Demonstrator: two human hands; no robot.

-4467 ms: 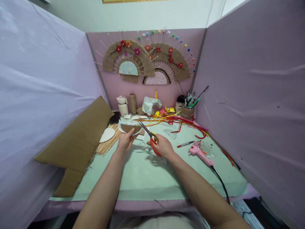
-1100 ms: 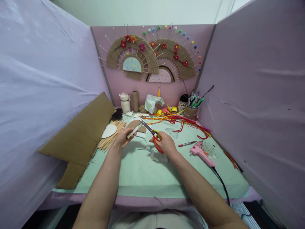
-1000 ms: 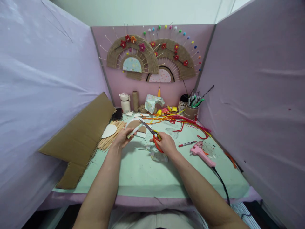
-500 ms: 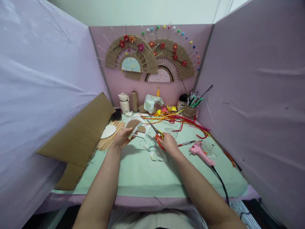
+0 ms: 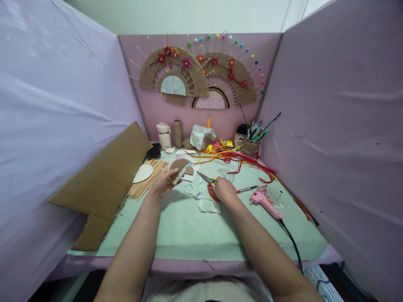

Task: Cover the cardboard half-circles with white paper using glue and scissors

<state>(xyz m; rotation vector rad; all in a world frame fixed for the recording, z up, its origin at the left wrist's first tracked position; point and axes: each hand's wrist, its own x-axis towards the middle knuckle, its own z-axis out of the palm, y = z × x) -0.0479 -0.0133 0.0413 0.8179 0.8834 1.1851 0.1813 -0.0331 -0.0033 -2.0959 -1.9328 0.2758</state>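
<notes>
My left hand (image 5: 164, 183) is closed on a brown cardboard half-circle (image 5: 179, 166), thumb on its face. Pale patterned fabric (image 5: 185, 171) is folded along the piece's right edge. To the right, my right hand (image 5: 225, 191) grips scissors (image 5: 207, 178) by their red-orange and yellow handles. Their blades point up and left, apart from the cardboard piece. Between and below the hands lie fabric scraps (image 5: 204, 200) on the green tabletop (image 5: 189, 230). Behind the held piece, white paper and another bit of brown cardboard are partly hidden.
A pink glue gun (image 5: 267, 203) with a black cord lies at right, near a red pen (image 5: 247, 189). Pipe cleaners (image 5: 233, 156) spread across the back. Thin sticks (image 5: 141, 188) and a large cardboard sheet (image 5: 103, 184) are at left. Finished half-circle decorations (image 5: 176, 69) lean behind.
The scissors have moved slightly right and down, away from the cardboard piece, and their blades look lower. My left hand with the piece has shifted a little to the right.
</notes>
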